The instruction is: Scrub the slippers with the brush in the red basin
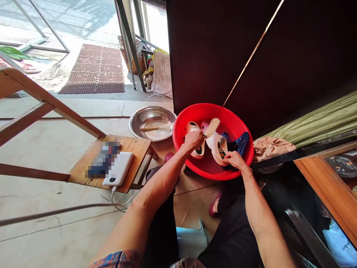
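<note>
A red basin point(212, 175) stands on the floor in front of me with several shoes in it. My left hand point(194, 140) is closed around a scrub brush point(212, 127), its bristles up over the shoes. The thumb and fingers of my right hand point(234, 160) pinch the open end of a white clog point(214, 144). Another white clog point(192, 127) lies under and beside my left hand, which partly covers it. Dark blue footwear point(242, 143) rests against the basin's right side. Something pink point(205, 124) shows behind the brush.
A steel bowl point(136, 124) with a stick-like thing in it stands left of the basin. On the wooden chair point(141, 145) lie a white power bank point(119, 168) with a cable and a blurred item. A dark panel point(209, 56) rises behind the basin; a brown cloth point(272, 147) is at right.
</note>
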`<action>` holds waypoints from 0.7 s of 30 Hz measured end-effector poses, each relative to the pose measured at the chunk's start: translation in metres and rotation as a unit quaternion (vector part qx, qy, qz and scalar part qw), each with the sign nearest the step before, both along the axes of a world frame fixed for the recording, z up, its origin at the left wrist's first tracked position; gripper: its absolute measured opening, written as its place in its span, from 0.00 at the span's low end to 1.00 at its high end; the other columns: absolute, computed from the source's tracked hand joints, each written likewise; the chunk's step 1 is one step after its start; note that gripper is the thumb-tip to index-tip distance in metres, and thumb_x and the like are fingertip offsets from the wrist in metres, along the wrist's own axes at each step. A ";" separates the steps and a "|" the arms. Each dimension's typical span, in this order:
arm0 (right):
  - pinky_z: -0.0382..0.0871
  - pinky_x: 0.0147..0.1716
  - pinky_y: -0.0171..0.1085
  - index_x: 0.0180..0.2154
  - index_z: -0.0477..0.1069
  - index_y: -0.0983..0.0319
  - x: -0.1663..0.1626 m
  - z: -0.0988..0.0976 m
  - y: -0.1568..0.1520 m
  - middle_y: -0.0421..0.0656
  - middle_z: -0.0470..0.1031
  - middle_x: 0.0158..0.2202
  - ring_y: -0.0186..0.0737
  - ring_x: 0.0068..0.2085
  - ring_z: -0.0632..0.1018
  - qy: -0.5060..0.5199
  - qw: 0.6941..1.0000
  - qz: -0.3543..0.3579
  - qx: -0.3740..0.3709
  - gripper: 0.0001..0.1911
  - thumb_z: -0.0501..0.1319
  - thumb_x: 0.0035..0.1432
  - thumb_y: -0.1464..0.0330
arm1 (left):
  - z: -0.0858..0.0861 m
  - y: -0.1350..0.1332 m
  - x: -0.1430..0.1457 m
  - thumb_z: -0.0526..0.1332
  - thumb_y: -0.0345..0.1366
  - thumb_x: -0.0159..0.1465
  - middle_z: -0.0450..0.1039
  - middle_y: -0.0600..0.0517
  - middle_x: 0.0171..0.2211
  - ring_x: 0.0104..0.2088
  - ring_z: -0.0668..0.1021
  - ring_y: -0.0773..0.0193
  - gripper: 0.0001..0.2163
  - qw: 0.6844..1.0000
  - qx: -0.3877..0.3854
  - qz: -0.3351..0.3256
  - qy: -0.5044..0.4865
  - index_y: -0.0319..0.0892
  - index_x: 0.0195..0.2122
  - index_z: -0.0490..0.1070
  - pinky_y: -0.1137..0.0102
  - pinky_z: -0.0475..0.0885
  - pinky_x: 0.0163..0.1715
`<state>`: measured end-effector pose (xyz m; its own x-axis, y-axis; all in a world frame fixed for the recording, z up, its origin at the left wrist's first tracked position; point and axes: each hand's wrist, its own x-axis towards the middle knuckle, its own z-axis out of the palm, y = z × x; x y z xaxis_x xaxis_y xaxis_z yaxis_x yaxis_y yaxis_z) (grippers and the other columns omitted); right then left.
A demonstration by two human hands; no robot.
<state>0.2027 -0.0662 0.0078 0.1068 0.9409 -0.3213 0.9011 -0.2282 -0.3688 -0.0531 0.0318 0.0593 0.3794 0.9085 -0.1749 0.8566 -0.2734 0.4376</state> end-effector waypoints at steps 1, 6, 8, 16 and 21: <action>0.65 0.37 0.35 0.33 0.82 0.60 -0.003 -0.004 -0.006 0.41 0.80 0.33 0.44 0.41 0.80 -0.011 1.000 -0.006 -0.013 0.08 0.67 0.55 0.63 | -0.001 -0.002 0.005 0.53 0.42 0.74 0.79 0.39 0.55 0.56 0.80 0.48 0.19 1.000 -0.008 -0.015 0.014 0.42 0.56 0.78 0.62 0.74 0.52; 0.70 0.49 0.47 0.50 0.77 0.63 -0.049 -0.032 -0.010 0.57 0.75 0.54 0.59 0.55 0.76 -0.131 0.989 -0.063 0.012 0.31 0.69 0.58 0.45 | -0.013 -0.012 0.024 0.55 0.39 0.73 0.79 0.36 0.55 0.58 0.80 0.46 0.17 0.996 -0.028 -0.057 0.069 0.39 0.55 0.78 0.60 0.74 0.55; 0.71 0.52 0.49 0.57 0.71 0.66 -0.065 -0.042 -0.003 0.62 0.70 0.59 0.62 0.60 0.72 -0.169 0.980 -0.101 0.032 0.38 0.70 0.57 0.45 | -0.019 -0.012 0.028 0.55 0.38 0.73 0.78 0.33 0.55 0.59 0.79 0.45 0.18 0.995 -0.036 -0.058 0.075 0.37 0.56 0.78 0.58 0.74 0.56; 0.66 0.58 0.55 0.67 0.54 0.71 -0.063 -0.071 0.025 0.72 0.63 0.62 0.71 0.64 0.71 -0.123 0.977 -0.161 -0.065 0.67 0.82 0.33 0.52 | -0.020 -0.012 0.026 0.57 0.38 0.72 0.79 0.35 0.53 0.57 0.80 0.48 0.16 0.994 -0.039 -0.048 0.091 0.42 0.56 0.78 0.59 0.75 0.55; 0.70 0.54 0.49 0.74 0.41 0.64 -0.054 -0.081 0.032 0.66 0.62 0.63 0.63 0.59 0.77 -0.099 0.977 -0.173 -0.080 0.68 0.75 0.39 0.69 | -0.023 -0.014 0.029 0.56 0.39 0.72 0.80 0.34 0.51 0.55 0.82 0.46 0.15 0.994 -0.037 -0.043 0.090 0.40 0.52 0.80 0.60 0.76 0.51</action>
<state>0.1488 -0.0341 -0.0736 0.4851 0.7770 -0.4012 0.8098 -0.5723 -0.1292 -0.0239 0.0181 0.0359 0.4124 0.8561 -0.3114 0.8973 -0.3227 0.3010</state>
